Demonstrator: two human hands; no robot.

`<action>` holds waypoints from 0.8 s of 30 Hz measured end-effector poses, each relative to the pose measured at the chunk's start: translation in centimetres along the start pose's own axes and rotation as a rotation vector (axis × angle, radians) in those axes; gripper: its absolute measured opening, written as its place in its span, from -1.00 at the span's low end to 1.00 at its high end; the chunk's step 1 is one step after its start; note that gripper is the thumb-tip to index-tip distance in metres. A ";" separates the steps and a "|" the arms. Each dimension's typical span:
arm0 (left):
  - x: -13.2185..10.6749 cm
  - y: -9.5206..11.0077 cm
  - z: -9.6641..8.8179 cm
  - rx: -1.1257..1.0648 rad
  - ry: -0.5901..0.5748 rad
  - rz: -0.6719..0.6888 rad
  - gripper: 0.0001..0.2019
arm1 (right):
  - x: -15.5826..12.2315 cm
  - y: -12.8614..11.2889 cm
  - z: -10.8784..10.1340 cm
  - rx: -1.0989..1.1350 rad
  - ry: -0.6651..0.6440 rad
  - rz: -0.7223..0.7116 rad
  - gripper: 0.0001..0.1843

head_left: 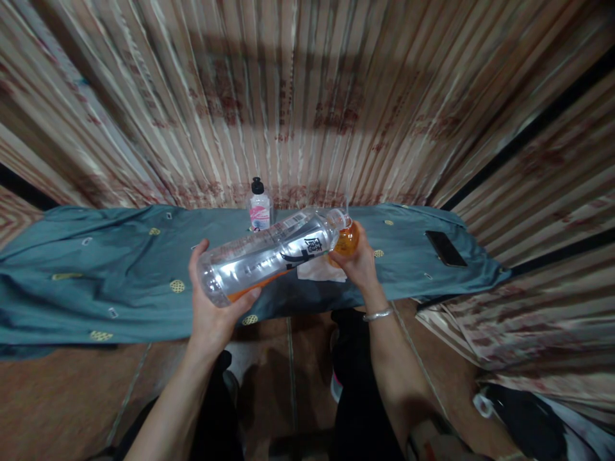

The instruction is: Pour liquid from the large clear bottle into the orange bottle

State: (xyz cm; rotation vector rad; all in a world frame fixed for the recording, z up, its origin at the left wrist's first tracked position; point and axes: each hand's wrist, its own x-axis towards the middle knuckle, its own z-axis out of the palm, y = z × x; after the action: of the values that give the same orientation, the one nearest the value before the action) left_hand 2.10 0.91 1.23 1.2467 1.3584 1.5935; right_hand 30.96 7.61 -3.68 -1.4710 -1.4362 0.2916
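Observation:
My left hand (pixel 211 307) is wrapped round the base of a large clear plastic bottle (pixel 271 253), which lies tilted almost flat with a little orange liquid along its lower side. Its open mouth meets a small glass of orange liquid (pixel 346 238) that my right hand (pixel 358 262) grips from below; a silver bangle circles that wrist. Both hands hover over the front edge of a table draped in a teal cloth (pixel 120 269). A white tissue (pixel 319 269) lies on the cloth under the bottle.
A small pink-labelled bottle with a black cap (pixel 259 208) stands at the back of the table. A black phone (pixel 445 248) lies at the right end. Striped curtains (pixel 307 96) hang behind and at the right. My legs and shoes show below.

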 end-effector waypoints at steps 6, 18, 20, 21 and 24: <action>-0.2 0.1 -0.2 0.018 -0.020 0.028 0.23 | 0.0 -0.2 0.0 0.034 -0.005 0.020 -0.01; -0.2 0.3 0.2 0.026 0.020 0.071 0.15 | 0.0 -0.1 0.2 0.013 0.024 0.021 -0.04; -0.2 0.3 0.2 0.027 0.016 0.066 0.16 | 0.0 -0.2 0.2 0.018 0.023 0.024 -0.03; -0.2 0.2 0.2 0.024 0.013 0.063 0.16 | 0.0 -0.2 0.2 0.021 0.023 0.025 -0.03; -0.2 -0.2 0.0 0.001 0.001 0.047 0.18 | 0.1 -0.3 0.2 0.017 0.025 0.032 -0.05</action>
State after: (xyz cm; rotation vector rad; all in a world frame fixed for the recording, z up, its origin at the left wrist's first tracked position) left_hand 2.13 0.71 1.01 1.2869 1.3397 1.6265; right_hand 30.65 7.68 -3.49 -1.4803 -1.3883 0.3039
